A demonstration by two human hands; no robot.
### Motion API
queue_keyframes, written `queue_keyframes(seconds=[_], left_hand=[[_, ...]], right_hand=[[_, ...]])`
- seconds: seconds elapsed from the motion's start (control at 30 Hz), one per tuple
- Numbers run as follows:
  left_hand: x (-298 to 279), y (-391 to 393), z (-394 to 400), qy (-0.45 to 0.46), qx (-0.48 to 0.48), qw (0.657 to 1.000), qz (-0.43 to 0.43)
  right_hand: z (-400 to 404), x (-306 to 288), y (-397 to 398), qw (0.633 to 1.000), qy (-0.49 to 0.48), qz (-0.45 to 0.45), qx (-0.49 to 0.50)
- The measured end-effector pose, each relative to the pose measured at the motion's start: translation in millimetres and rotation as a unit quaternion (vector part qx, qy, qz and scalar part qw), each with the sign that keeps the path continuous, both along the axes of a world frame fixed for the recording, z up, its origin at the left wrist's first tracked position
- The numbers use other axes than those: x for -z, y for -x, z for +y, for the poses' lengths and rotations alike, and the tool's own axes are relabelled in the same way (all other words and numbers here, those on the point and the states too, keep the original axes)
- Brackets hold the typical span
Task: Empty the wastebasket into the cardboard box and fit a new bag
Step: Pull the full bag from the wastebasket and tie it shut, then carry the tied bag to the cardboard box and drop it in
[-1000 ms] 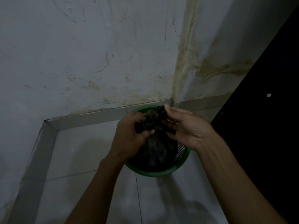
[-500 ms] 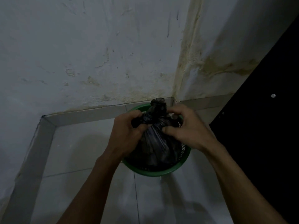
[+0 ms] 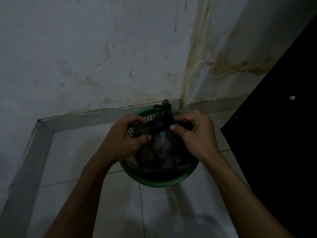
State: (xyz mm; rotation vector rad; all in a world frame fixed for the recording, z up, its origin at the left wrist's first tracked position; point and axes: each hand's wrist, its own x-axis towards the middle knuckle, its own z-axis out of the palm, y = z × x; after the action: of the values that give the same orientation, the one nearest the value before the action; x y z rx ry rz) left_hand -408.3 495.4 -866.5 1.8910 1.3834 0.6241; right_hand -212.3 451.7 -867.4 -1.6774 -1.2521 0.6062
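Both forearms enter from the bottom edge and converge at frame centre, so the work sits right below the head camera.

Left hand [image 3: 126, 134], centre-left: clenched on a gathered wing of the black bag [image 3: 159, 146], thumb pressed against the plastic. Right hand [image 3: 195, 133], centre-right: pinching the opposite wing between thumb and fingers. The two grips point outward from each other, which reads as cinching a knot. Judgement: tying the mouth shut so nothing spills on the lift.

A twisted tuft of the bag sticks up between the hands, just above centre. That's the neck, bunched tight. The bag body bulges below it and sits inside the green wastebasket [image 3: 159, 183]. Not lifted out yet, as far as I can tell.

The basket stands on the tiled floor [image 3: 85, 194] at centre, tucked into the wall corner [image 3: 184, 98] behind it. Its mesh side shows white through the holes on the left and lower right. Leaving the bag seated likely keeps the weight off the hands while they tie.

Dark panel [image 3: 283, 134] fills the right side. Stained wall [image 3: 103, 48] takes the upper frame.

Cardboard box: not in view. New bag: not in view. Task is early, emptying step not done.
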Motion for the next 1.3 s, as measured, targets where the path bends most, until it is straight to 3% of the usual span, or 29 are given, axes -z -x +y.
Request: queue_keyframes(seconds=[0.13,0.27,0.47,0.73,1.07,1.3], left_hand=[[2.3,-7.8,0.5,-0.045,-0.003,0.999,0.015],[-5.3,-18.9,0.5,-0.021,-0.068,0.997,-0.002],[-70.0,-20.8,1.9,-0.017,-0.102,0.994,-0.026],[-278.6,-1.2,-29.4,0.007,-0.112,0.99,-0.089],[-584.8,-4.7,-75.4,-0.038,-0.034,0.996,-0.07],[-711.0,-48.4,-125.2,-0.051,0.058,0.994,-0.072]], right_hand=[[-0.5,-0.5,4.6,0.998,0.001,0.057,0.019],[-3.5,-13.9,14.0,0.991,0.017,0.11,0.07],[-0.3,-82.9,20.7,0.986,0.037,0.142,0.084],[-37.3,-282.7,30.4,0.985,0.034,0.158,0.062],[-98.8,-580.7,18.4,0.992,0.019,0.092,0.088],[-170.4,-709.0,-19.6,0.991,-0.009,0.034,0.13]])
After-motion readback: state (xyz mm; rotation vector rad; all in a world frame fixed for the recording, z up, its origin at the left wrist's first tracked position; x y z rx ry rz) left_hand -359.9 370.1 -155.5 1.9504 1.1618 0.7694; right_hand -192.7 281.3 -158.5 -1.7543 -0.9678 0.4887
